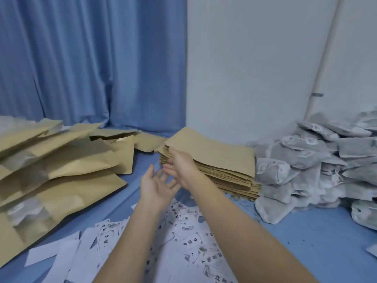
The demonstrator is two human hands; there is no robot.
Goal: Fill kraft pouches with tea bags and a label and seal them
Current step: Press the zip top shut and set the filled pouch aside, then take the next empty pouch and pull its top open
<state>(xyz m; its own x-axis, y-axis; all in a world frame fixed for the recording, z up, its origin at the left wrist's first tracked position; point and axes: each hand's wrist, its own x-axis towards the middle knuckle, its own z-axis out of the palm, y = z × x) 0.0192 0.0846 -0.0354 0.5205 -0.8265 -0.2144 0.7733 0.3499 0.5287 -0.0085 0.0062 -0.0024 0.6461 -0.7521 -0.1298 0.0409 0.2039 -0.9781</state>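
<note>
At the centre of the frame, the right hand (181,162) reaches to the near left corner of the stack of empty kraft pouches (212,162); its fingers touch the stack's edge, but whether they pinch a pouch cannot be told. The left hand (157,185) hovers just beside it, fingers released and spread. Filled pouches (61,166) lie at left, tea bags (318,162) heap at right, and labels (183,237) are scattered on the blue surface (306,242) below.
</note>
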